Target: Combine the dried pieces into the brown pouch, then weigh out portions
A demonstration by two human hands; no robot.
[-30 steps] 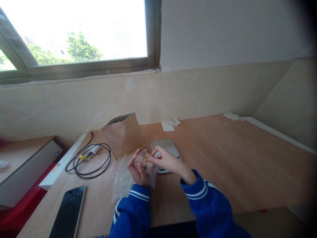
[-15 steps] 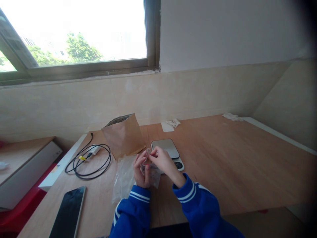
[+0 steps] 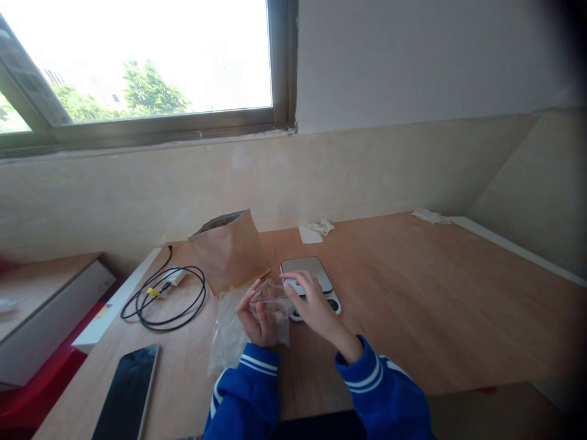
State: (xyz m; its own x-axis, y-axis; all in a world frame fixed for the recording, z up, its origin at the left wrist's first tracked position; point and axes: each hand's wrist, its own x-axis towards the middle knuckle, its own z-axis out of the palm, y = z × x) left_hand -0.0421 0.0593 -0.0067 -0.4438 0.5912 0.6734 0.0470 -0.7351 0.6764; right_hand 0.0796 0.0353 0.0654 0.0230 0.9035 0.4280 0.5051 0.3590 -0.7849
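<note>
Wooden desk (image 3: 435, 293) | left hand (image 3: 259, 321) — curled around clear plastic bag (image 3: 274, 308) | right hand (image 3: 318, 304) — half open, touching it

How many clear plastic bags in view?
2. A small clear bag held in the left hand, touched by the right hand, in front of the digital scale; a larger crumpled bag lying on the wooden desk beside the left hand. More may be hidden.

Counted, left of one scale (image 3: 306, 273) on the worktop (image 3: 426, 293): two hands, left hand (image 3: 259, 321) and right hand (image 3: 316, 305); one held plastic bag (image 3: 270, 299); one loose plastic bag (image 3: 227, 336); one paper bag (image 3: 229, 252); one cable (image 3: 162, 299); one phone (image 3: 126, 391). Behind it: one paper slip (image 3: 310, 234); two tissues (image 3: 322, 228) (image 3: 430, 216).
</note>
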